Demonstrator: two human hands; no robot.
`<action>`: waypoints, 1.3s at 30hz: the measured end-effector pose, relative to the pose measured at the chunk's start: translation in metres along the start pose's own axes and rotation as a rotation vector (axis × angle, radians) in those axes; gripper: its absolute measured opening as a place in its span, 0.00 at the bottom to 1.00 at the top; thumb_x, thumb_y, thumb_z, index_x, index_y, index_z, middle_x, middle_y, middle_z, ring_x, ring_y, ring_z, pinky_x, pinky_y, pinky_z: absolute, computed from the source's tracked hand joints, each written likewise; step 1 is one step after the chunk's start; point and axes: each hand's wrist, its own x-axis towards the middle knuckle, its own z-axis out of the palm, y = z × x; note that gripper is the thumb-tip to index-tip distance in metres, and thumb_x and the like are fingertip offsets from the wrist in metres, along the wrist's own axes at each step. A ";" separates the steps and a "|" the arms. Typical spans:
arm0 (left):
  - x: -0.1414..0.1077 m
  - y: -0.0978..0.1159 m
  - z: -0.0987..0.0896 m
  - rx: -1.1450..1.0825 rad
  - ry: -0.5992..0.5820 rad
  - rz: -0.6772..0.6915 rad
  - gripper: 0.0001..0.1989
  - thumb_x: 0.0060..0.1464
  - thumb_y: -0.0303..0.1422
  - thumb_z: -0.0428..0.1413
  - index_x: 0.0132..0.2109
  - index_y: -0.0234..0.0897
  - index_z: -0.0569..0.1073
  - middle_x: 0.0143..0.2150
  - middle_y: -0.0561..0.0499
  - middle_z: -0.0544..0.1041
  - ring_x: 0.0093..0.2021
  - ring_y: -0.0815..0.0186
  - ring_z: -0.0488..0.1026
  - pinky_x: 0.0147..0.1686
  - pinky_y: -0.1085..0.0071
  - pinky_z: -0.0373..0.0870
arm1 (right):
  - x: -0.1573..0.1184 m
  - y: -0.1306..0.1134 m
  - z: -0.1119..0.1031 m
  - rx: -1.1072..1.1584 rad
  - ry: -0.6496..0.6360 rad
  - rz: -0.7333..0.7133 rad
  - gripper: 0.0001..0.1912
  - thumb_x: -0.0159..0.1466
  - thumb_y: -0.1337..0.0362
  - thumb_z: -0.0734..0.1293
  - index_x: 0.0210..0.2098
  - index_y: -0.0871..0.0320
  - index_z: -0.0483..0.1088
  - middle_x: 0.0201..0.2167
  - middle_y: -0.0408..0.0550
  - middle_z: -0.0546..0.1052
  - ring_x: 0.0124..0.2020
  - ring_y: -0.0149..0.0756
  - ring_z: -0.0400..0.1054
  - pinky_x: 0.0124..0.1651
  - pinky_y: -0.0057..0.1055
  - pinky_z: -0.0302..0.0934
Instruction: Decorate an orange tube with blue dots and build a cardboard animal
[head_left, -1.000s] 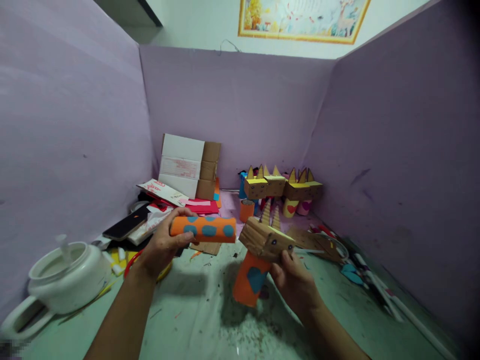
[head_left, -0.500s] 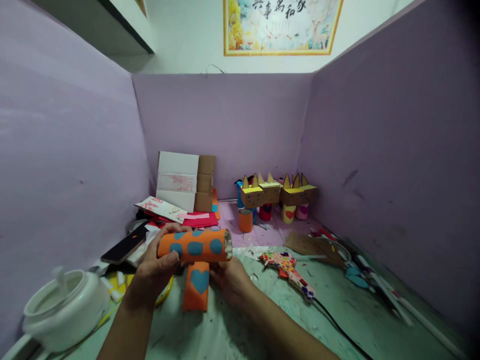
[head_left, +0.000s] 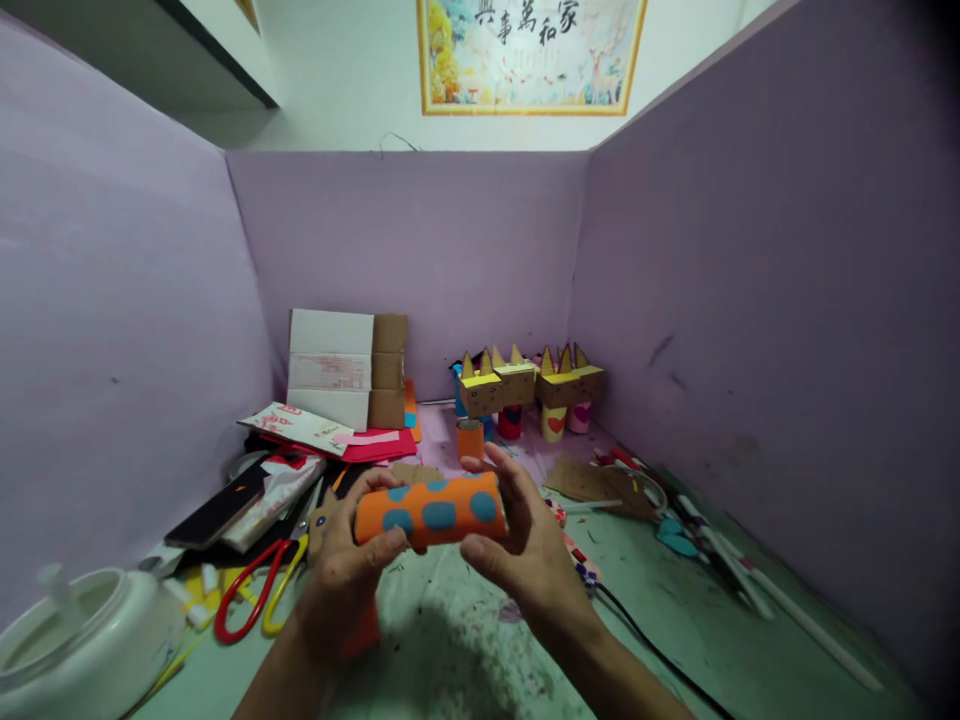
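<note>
An orange paper tube [head_left: 439,515] with blue dots lies nearly level between my hands, above the table. My left hand [head_left: 360,550] is wrapped round its left end, thumb in front. At the right end, my right hand [head_left: 525,550] curves about the tube, with its thumb at the lower edge and fingers behind the end. Below my left wrist, part of an orange piece [head_left: 364,632] shows on the table; the forearm hides the rest. A brown cardboard piece [head_left: 319,528] with a drawn eye is just left of my left hand.
Red-and-yellow scissors [head_left: 247,600] and a white pot [head_left: 90,635] are at left. Cardboard-headed figures [head_left: 517,388] and a short orange tube [head_left: 470,438] stand at the back. A patterned glue gun [head_left: 581,560] with a black cord lies partly behind my right hand.
My right hand has moved up from beside the heart-marked orange piece to the dotted tube's right end. That piece is now largely behind my left forearm. The view has turned slightly right.
</note>
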 end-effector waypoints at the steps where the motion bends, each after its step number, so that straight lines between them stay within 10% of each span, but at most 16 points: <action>1: -0.002 -0.003 0.004 0.005 -0.014 0.001 0.26 0.38 0.37 0.66 0.45 0.41 0.66 0.41 0.51 0.72 0.34 0.64 0.71 0.34 0.70 0.69 | 0.001 -0.005 -0.003 -0.039 0.032 -0.001 0.39 0.47 0.59 0.77 0.56 0.51 0.61 0.51 0.53 0.71 0.46 0.45 0.70 0.44 0.38 0.67; 7: -0.007 -0.013 0.016 0.038 -0.264 -0.095 0.26 0.35 0.47 0.66 0.41 0.39 0.72 0.43 0.47 0.74 0.46 0.54 0.70 0.42 0.67 0.66 | 0.007 -0.026 -0.035 -0.083 -0.183 -0.040 0.38 0.51 0.59 0.76 0.57 0.52 0.59 0.44 0.50 0.73 0.43 0.40 0.71 0.41 0.33 0.67; 14: -0.005 -0.005 0.020 0.399 -0.603 -0.259 0.26 0.39 0.40 0.64 0.48 0.42 0.75 0.39 0.50 0.76 0.38 0.57 0.71 0.39 0.66 0.66 | 0.000 -0.013 -0.041 -0.115 -0.420 -0.033 0.41 0.52 0.59 0.76 0.61 0.47 0.57 0.50 0.49 0.69 0.51 0.42 0.68 0.49 0.37 0.64; 18: -0.002 -0.016 0.026 0.677 -0.486 -0.211 0.21 0.37 0.28 0.61 0.44 0.42 0.76 0.36 0.53 0.76 0.35 0.59 0.70 0.36 0.68 0.65 | 0.005 -0.016 -0.048 -0.202 -0.462 -0.093 0.47 0.47 0.59 0.79 0.63 0.48 0.58 0.56 0.53 0.69 0.57 0.47 0.64 0.57 0.44 0.58; 24: 0.005 -0.041 0.035 0.594 -0.220 -0.107 0.27 0.32 0.23 0.60 0.46 0.37 0.75 0.40 0.50 0.78 0.41 0.54 0.71 0.45 0.61 0.66 | 0.029 -0.013 -0.118 -0.834 0.287 0.095 0.20 0.54 0.46 0.68 0.26 0.59 0.74 0.25 0.49 0.76 0.29 0.40 0.70 0.33 0.33 0.61; 32: 0.003 -0.068 0.034 0.565 -0.096 -0.074 0.26 0.36 0.28 0.63 0.48 0.36 0.73 0.43 0.48 0.78 0.44 0.52 0.72 0.48 0.60 0.66 | 0.018 0.016 -0.122 -1.448 0.097 0.465 0.15 0.42 0.54 0.75 0.16 0.56 0.68 0.16 0.44 0.70 0.20 0.35 0.60 0.22 0.29 0.42; 39: 0.004 -0.079 0.030 0.589 -0.030 -0.046 0.25 0.39 0.30 0.62 0.48 0.35 0.72 0.41 0.49 0.78 0.42 0.55 0.73 0.47 0.60 0.67 | 0.017 0.016 -0.124 -0.960 0.110 0.595 0.06 0.46 0.62 0.67 0.23 0.57 0.67 0.15 0.40 0.68 0.17 0.31 0.60 0.20 0.27 0.50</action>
